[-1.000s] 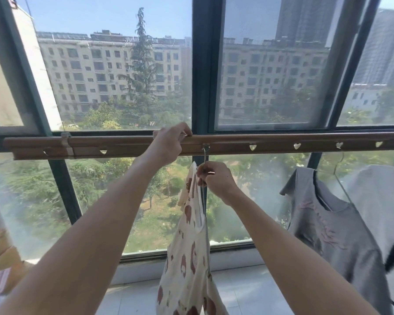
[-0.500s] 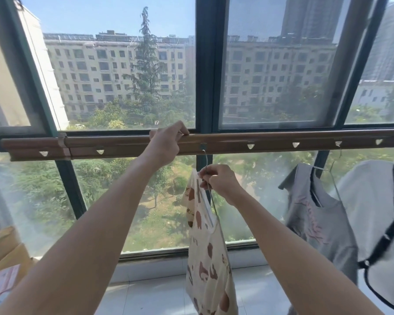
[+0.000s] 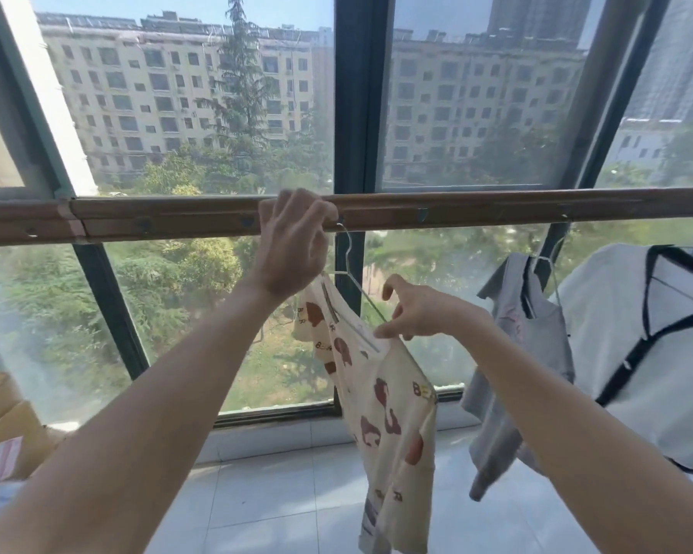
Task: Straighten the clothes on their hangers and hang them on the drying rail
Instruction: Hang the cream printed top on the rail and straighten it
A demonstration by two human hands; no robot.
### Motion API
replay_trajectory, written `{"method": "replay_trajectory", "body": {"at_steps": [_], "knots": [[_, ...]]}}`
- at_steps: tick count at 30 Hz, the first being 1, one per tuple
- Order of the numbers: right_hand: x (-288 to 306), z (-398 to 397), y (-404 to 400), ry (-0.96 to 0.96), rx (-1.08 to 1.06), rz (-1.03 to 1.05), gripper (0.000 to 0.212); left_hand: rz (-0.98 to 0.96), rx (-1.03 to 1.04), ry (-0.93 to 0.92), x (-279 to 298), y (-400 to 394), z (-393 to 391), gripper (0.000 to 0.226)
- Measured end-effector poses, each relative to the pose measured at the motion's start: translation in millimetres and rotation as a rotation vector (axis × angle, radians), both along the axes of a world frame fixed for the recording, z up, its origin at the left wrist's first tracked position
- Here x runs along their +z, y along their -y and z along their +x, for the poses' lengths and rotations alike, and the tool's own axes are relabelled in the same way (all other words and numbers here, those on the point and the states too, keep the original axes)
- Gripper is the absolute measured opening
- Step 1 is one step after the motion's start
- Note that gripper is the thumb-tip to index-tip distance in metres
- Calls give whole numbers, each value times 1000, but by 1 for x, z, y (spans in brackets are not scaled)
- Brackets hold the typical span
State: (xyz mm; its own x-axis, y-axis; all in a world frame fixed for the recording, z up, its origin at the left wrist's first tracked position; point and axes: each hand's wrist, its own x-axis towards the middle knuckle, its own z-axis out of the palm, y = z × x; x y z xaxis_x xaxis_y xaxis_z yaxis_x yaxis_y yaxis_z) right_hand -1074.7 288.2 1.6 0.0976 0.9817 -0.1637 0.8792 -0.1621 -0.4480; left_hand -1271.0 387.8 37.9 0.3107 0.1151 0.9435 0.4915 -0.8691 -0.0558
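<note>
Now left hand [image 3: 293,241] curled over the drying rail [image 3: 497,209] by the hanger [image 3: 351,269] hook; right hand [image 3: 421,309] pinching the cream printed shirt [image 3: 385,397] shoulder, other fingers spread.

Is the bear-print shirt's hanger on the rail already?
Yes. The wire hanger hooks into the brown wooden rail, with the cream bear-print shirt dangling below it.

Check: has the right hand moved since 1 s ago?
Yes. The right hand dropped down and right from under the rail to the cream shirt's shoulder.

Left hand [image 3: 293,241] grips rail [image 3: 497,207]; right hand [image 3: 421,311] pinches shirt [image 3: 381,393] (bear-printed).
</note>
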Motion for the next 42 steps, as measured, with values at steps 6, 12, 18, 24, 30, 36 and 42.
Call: {"method": "replay_trajectory", "body": {"at_steps": [6, 12, 18, 24, 30, 36, 42], "knots": [[-14, 22, 19, 124, 29, 150, 22, -305, -124, -260, -59, -6, -1, 15], [-34, 44, 22, 91, -97, 414, 30, -603, 128, -139, -68, -48, -18, 32], [-36, 45, 31, -11, -186, 559, 25, -998, 102, -477, -76, -53, -28, 30], [-44, 47, 23, 15, -196, 612, 11, -970, -29, -382, -81, -53, -25, 20], [-39, 43, 15, -1, -294, 658, 11, -971, -20, -357, -81, -53, -28, 17], [-31, 32, 9, -92, -251, 744, 8, -961, -35, -327, -81, -47, -31, 16], [-33, 33, 10, -80, -158, 621, 12, -950, -36, -315, -81, -44, -33, 15]]}}
